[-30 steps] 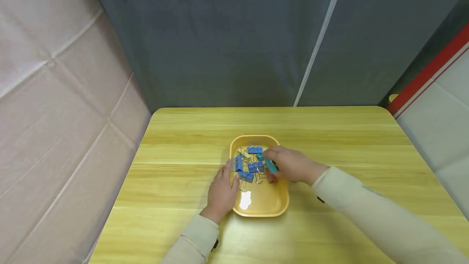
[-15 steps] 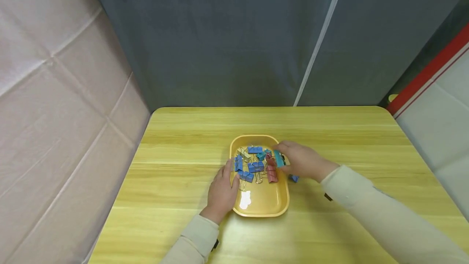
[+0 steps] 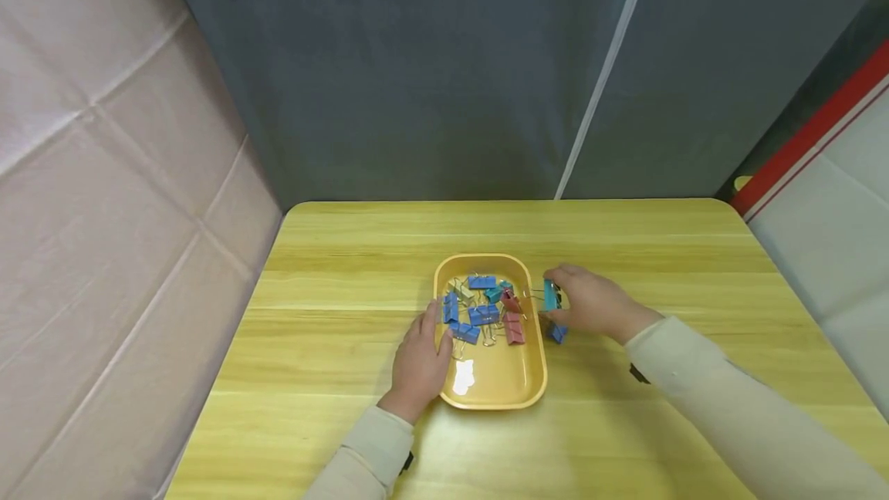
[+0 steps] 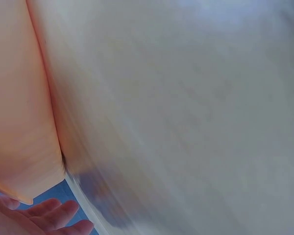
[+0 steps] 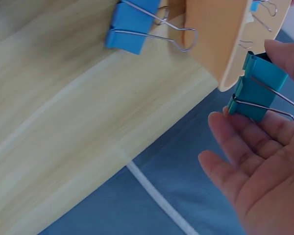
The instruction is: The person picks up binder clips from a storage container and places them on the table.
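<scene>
My right hand (image 3: 592,303) pinches a teal binder clip (image 3: 552,296) between thumb and fingertips, just beyond the right rim of a yellow plastic tray (image 3: 495,386). In the right wrist view, the teal clip's wire handles point toward the palm side. A blue binder clip (image 5: 132,25) lies on the table below that hand, outside the tray. My left hand (image 3: 419,363) rests along the tray's left side, with the thumb at the rim and the fingers fairly straight. Inside the tray are several blue clips (image 3: 484,315), pink-red clips (image 3: 514,328), another teal clip (image 3: 495,294) and a pale yellow clip (image 3: 461,292).
The wood-grain table (image 3: 333,376) ends at a dark grey curtain (image 3: 417,83) behind. A pale quilted wall covering (image 3: 118,214) rises at the left. On the right is a white panel (image 3: 847,222) with a red band.
The right hand has carried the teal clip rightward out of the tray and over its right rim. That uncovered the pink-red clips and the blue clip on the table. My left hand stays put.
</scene>
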### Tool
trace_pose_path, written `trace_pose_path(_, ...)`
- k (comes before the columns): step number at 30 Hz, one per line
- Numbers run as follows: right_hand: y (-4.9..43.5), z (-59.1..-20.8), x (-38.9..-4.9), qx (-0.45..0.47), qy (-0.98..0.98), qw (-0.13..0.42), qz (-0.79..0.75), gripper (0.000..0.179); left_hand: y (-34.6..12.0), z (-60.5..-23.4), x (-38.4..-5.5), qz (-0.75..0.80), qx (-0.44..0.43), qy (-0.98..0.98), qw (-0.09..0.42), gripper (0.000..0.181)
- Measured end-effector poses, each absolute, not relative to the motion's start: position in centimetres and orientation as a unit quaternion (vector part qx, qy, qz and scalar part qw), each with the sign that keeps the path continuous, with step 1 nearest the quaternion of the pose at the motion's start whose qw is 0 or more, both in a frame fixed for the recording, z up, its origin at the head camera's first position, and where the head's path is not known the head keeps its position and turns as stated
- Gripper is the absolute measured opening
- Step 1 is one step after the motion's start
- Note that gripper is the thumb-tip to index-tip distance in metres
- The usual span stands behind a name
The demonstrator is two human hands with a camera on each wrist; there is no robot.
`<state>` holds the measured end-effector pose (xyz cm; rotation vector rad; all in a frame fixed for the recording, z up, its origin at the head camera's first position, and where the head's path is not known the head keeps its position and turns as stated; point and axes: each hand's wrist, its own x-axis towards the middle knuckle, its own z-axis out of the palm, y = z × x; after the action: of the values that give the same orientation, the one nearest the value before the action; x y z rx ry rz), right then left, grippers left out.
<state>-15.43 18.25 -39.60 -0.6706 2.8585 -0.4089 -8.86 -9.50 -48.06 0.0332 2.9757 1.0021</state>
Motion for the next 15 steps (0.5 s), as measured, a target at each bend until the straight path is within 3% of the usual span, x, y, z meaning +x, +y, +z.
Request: trace_pose_path(15,20.7,-41.1,-15.4,-0.179,0.969,0.101,-0.134,0.064,-9.4,-47.9,-9.0,0.317,0.01,0.948,-0.009,0.058)
